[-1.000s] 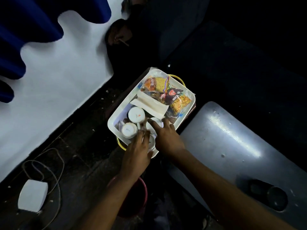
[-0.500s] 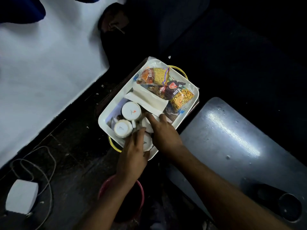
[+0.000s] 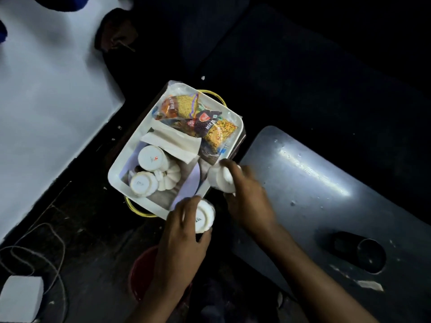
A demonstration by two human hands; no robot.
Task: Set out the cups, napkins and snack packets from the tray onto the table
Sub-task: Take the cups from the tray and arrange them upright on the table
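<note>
Two white cups lifted at the tray's (image 3: pixel 116 180) near right corner: left hand (image 3: pixel 179 236) wrapped around one cup (image 3: pixel 205 217) held upside down just off the near edge; right hand (image 3: pixel 247 197) gripping another cup (image 3: pixel 220 179) at the right rim, beside the grey table (image 3: pixel 314 183). Two more upturned cups (image 3: pixel 150 157) lying together on the tray's left half. Folded napkins (image 3: pixel 172 143) across the middle, snack packets (image 3: pixel 198 120) piled at the far end. Tray resting on a dim, dark surface; white wall (image 3: pixel 46 101) to the left, red bucket (image 3: pixel 140 271) below the wrists, cable (image 3: pixel 35 252) on the floor. Legible on packets: "BHUJIA" and "MIX"; other print too small to read.
</note>
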